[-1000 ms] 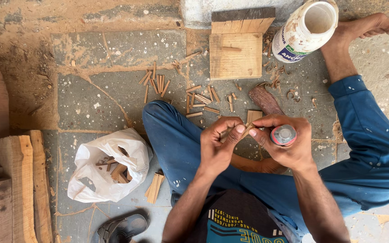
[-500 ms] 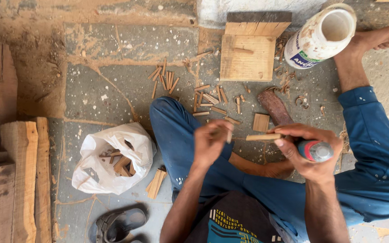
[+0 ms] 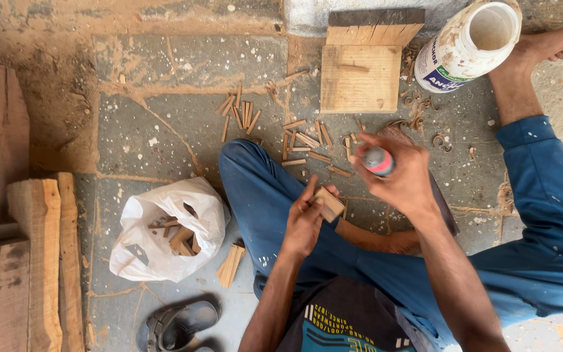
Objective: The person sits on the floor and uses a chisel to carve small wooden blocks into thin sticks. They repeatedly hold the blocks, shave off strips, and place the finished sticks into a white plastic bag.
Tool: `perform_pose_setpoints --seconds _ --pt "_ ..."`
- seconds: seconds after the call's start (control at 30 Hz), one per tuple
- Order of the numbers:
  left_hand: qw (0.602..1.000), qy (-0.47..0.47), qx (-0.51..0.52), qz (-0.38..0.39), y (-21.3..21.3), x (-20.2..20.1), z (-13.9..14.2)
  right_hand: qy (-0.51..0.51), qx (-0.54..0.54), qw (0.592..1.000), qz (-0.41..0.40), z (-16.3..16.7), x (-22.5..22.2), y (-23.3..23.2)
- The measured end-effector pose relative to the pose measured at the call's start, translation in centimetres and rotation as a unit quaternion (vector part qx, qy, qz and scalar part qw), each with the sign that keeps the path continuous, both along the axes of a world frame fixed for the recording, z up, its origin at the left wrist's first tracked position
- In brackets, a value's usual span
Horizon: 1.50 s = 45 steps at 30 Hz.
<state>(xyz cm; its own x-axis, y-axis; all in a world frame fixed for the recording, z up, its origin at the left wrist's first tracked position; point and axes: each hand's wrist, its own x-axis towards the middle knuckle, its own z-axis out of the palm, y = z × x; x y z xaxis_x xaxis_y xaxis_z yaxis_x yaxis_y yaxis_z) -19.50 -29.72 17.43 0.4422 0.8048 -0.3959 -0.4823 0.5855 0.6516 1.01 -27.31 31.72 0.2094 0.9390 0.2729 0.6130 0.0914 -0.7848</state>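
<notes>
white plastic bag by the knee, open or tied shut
Open: the white plastic bag gapes at its mouth, and small wood pieces show inside it.

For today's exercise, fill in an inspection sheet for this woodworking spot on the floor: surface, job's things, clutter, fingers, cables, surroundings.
Surface: grey stone floor, dusty with sawdust.
Job's things: left hand holds a small wooden piece; right hand grips a small red-capped bottle.
Clutter: scattered wooden sticks, wood shavings, white plastic bag of offcuts, square wooden block, open white jar lying tilted, sandal.
Fingers: both hands closed on their items.
Cables: nothing seen.
Surroundings: planks stacked at the left.
</notes>
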Motion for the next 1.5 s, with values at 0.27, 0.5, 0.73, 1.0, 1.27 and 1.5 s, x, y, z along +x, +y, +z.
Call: perform_pose_setpoints --seconds 0.27,0.5,0.73,1.0,1.27,1.5 --pt "0.860 0.359 0.363 -0.015 -0.3 3.8 -5.6 0.196 -0.008 0.971 -0.139 1.1 3.7 -5.6" --pt "0.814 0.388 0.431 -0.026 -0.4 6.2 -9.8 0.272 0.049 0.939 -0.205 -0.9 5.3 -9.7" --pt "0.781 0.411 0.444 -0.157 -0.1 6.4 -11.4 0.456 0.167 0.854 -0.187 -3.4 5.3 -10.0" --pt "0.821 0.372 0.407 -0.146 0.8 6.4 -11.6 0.448 0.180 0.850 -0.211 -3.8 5.6 -10.4" --pt "0.583 0.570 0.550 -0.180 1.3 6.7 -11.0 0.443 0.174 0.849 -0.231 -3.7 6.4 -11.8" --pt "0.559 0.513 0.596 -0.264 2.1 6.8 -10.3 0.455 0.193 0.838 -0.233 -3.7 6.5 -12.1"
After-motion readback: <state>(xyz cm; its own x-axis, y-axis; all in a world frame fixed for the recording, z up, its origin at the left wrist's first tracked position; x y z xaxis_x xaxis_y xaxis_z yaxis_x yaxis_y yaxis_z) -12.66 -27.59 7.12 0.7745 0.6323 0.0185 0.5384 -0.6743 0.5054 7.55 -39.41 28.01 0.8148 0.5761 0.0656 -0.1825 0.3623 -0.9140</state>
